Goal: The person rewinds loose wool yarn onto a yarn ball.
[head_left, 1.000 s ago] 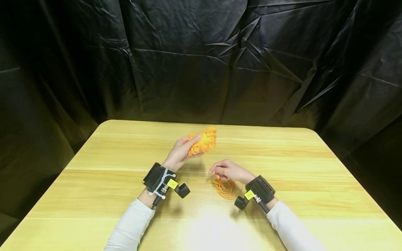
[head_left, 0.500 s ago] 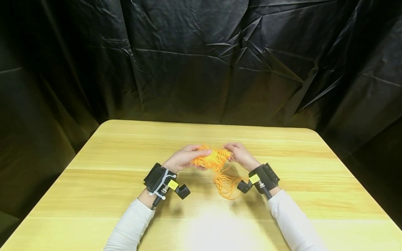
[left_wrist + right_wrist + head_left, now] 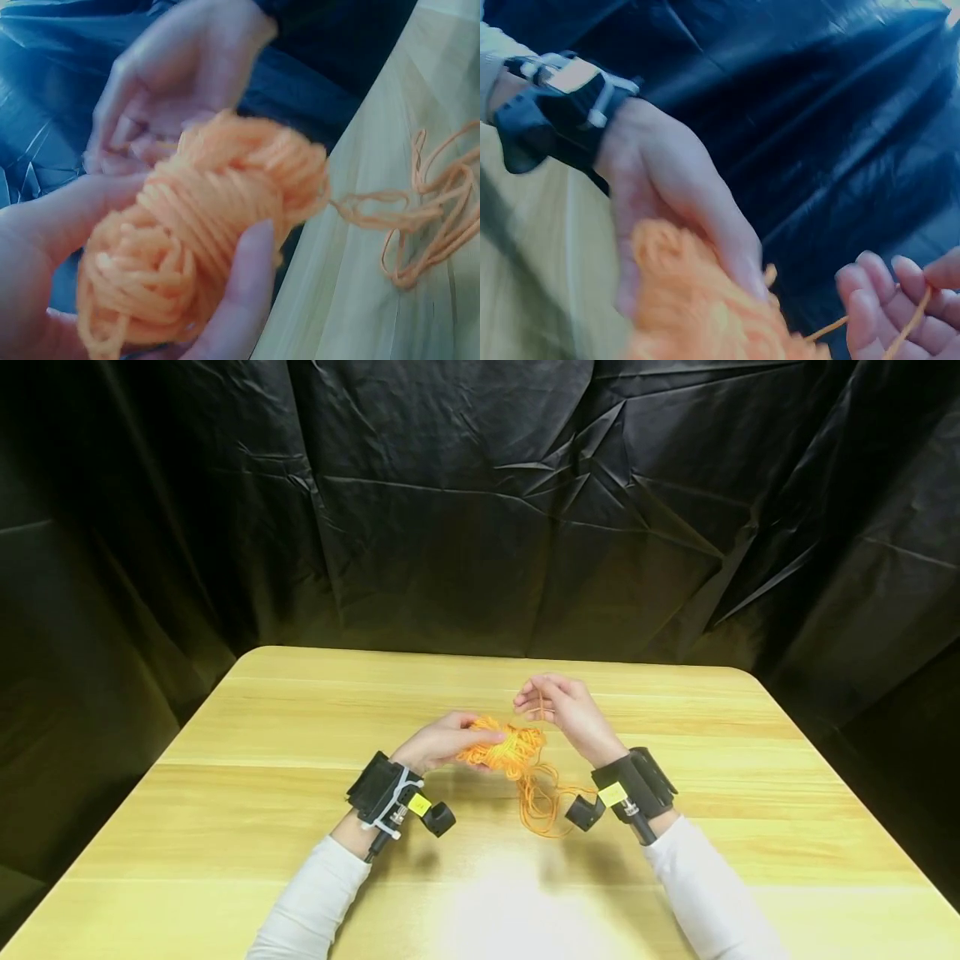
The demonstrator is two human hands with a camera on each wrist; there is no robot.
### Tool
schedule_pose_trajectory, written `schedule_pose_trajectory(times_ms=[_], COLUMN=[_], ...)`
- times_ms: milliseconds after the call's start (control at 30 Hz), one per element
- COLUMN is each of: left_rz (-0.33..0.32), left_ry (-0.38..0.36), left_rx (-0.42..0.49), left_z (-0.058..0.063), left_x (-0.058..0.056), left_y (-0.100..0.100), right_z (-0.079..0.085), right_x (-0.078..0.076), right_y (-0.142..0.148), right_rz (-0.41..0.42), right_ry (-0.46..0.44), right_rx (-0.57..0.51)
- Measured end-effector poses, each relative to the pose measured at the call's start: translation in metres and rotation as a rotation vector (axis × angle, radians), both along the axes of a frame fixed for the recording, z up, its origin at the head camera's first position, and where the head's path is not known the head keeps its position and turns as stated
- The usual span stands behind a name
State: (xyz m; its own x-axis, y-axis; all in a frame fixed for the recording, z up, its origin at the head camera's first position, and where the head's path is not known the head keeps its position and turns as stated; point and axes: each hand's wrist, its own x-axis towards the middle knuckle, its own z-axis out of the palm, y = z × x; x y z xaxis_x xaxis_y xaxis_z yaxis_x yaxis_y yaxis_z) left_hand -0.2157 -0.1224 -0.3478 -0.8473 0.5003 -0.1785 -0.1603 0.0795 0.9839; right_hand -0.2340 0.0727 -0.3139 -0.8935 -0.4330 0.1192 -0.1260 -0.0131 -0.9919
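Observation:
My left hand (image 3: 442,742) grips a skein of orange yarn (image 3: 513,748) above the table, thumb across its wound middle. In the left wrist view the skein (image 3: 210,202) fills the space between thumb and fingers. Up and to the right of it, my right hand (image 3: 566,706) pinches a single strand (image 3: 915,322) between thumb and finger; the other fingers are loosely curled. From the skein's right end, loose yarn (image 3: 538,806) trails down onto the table in loops. The right wrist view shows the strand running from the skein (image 3: 697,300) across to the right fingers.
The wooden table (image 3: 262,710) spreads around both hands. A black sheet (image 3: 450,527) hangs behind its far edge. Each wrist wears a black strap with a small camera, the left one (image 3: 437,818) and the right one (image 3: 585,812) both above the tabletop.
The left hand has brought the skein down and toward the right. My right hand has risen from the loose loops, past the skein's right end, and is now above it with a strand.

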Motion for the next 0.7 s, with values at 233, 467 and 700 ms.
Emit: schedule_pose_trajectory(times_ms=[233,467,700], left_rz=[0.182,0.377,0.376], left_ry=[0.01,-0.001,-0.036], left_rx=[0.003,0.056,0.268], left_z=[-0.001,0.002,0.004], left_x=[-0.002,-0.003,-0.005], left_y=[0.004,0.003,0.002], right_z=[0.003,-0.016,-0.043], right_x=[0.024,0.036,0.03], right_y=[-0.011,-0.019,-0.018], right_rz=[0.112,0.246,0.446], right_ry=[0.175,0.299,0.273], right_rx=[0.145,0.305,0.405])
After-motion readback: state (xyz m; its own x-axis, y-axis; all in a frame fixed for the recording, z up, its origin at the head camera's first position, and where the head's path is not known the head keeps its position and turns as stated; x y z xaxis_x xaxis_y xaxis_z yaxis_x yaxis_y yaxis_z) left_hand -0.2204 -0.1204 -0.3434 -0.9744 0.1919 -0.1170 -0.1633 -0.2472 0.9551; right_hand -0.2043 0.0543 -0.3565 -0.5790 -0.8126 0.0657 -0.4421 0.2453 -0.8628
